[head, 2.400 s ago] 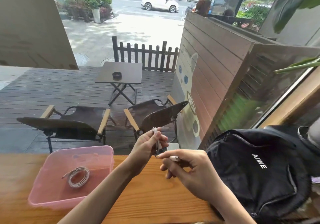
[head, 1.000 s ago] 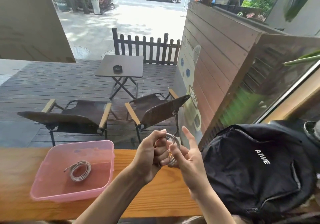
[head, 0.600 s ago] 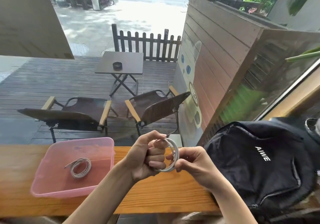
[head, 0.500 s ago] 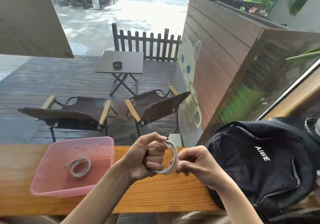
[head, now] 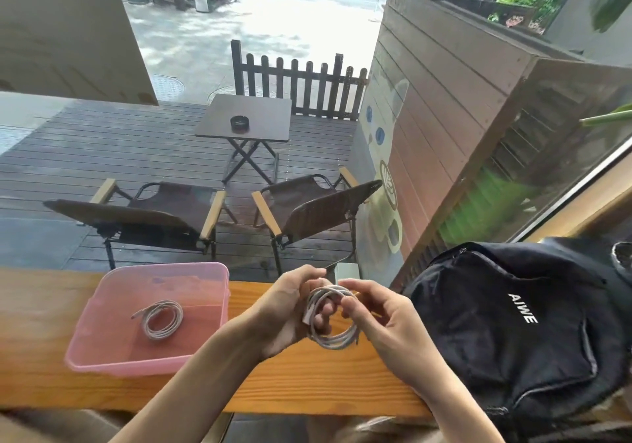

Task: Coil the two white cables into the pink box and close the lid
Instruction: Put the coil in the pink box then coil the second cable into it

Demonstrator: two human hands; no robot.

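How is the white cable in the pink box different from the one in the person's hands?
The cable in the box lies flat on the bottom of the pink box, touched by nothing; the cable in hand is held above the wooden counter between the left hand and right hand. The boxed coil is finished, with one end poking out; the held coil is looped around the left hand's fingers. Both are white and wound into round loops of similar size.

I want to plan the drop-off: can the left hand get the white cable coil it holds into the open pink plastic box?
Probably yes. The pink plastic box has no lid on, sits just left of the left hand, with bare wooden counter between. The white cable coil looks wound.
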